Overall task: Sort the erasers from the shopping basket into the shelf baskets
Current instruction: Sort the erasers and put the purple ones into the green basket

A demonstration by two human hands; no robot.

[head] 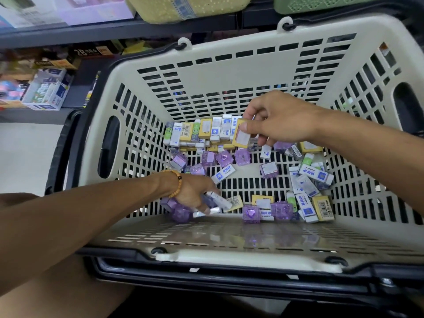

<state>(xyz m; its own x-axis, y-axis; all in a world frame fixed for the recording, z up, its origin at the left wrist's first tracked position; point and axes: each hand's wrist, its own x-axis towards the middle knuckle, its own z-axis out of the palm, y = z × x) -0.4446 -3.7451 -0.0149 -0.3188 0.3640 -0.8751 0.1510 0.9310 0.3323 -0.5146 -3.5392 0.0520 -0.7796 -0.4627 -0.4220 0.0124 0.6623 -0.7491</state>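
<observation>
A cream slotted shopping basket (229, 72) fills the view, with several erasers on its floor: white-and-blue ones (315, 174), yellow ones (322, 207), clear purple ones (268, 169) and green ones. My right hand (275, 120) is over the far pile, its thumb and fingers closed on a yellow eraser (241, 136). My left hand (192, 193), with a bead bracelet on the wrist, is at the near left of the basket floor, closed on a bunch of white-and-blue erasers (218, 200), with purple ones (179, 210) beneath it.
Above the basket runs a dark shelf edge with a yellow shelf basket (188, 8) and a green shelf basket (321, 3). A lower shelf at the left holds boxes of stationery (48, 88). The basket's black handles (62, 152) hang down at its sides.
</observation>
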